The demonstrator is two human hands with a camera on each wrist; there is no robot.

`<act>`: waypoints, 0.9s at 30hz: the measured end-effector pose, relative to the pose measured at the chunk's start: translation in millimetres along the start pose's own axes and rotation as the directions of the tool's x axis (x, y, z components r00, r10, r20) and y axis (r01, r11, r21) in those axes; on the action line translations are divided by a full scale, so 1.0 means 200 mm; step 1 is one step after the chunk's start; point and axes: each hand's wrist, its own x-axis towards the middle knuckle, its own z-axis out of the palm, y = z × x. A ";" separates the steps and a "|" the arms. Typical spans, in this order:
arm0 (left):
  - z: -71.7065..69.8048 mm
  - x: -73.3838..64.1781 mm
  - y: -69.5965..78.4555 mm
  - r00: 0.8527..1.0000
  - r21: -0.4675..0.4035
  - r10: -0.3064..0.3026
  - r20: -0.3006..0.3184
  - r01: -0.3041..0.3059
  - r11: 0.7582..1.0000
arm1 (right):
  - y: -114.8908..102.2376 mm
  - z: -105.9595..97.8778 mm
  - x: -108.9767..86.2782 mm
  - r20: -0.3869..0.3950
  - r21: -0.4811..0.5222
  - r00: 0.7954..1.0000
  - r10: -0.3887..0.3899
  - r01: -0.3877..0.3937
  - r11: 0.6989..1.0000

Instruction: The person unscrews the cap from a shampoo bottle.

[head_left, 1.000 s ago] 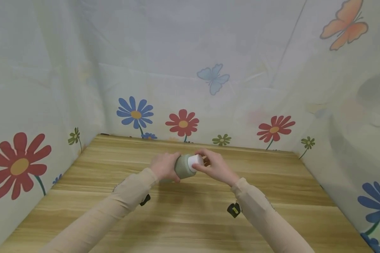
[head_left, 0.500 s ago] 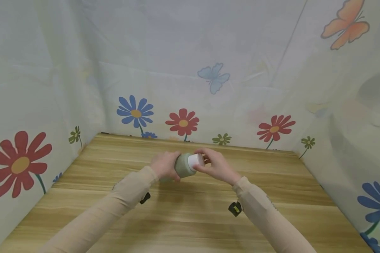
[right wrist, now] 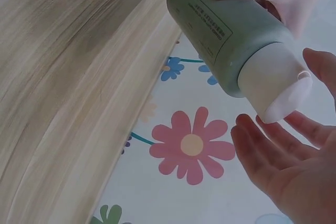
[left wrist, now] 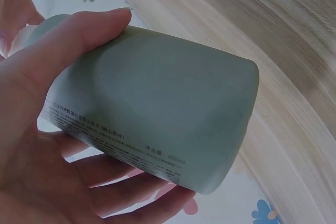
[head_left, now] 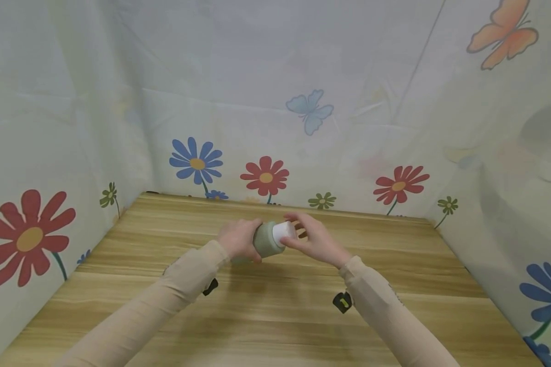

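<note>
One bottle (left wrist: 163, 93) lies gripped within left fingers (left wrist: 126, 192); right fingers (right wrist: 252, 156) (loosely spread) flank its cap (right wrist: 270, 82).

You have a table (head_left: 413, 265) in front of you, its wood-grain top yellowish brown in the head view, with lighter and darker streaks running mostly from side to side. The tabletop spreads to the left and right of the green bottle (head_left: 265, 241) and on your side of it. Beyond the bottle, the straight far edge runs crosswise; to either side of it, the table's edges slant outward as they near you. Soft shadows (head_left: 241, 288) fall on the wood on your side of the bottle. Whether the bottle's base touches the table, you cannot tell. Both wrist views show you greyer wood.
</note>
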 end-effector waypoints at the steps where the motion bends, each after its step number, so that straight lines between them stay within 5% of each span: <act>1: 0.00 0.00 0.00 1.000 0.000 0.001 -0.001 -0.001 1.000 | 0.00 0.00 0.00 0.002 0.005 1.000 0.011 -0.011 1.000; 27: 0.01 -0.01 -0.01 1.000 -0.021 0.011 -0.010 -0.011 1.000 | 0.02 -0.01 -0.01 -0.027 -0.010 0.995 -0.094 0.094 0.996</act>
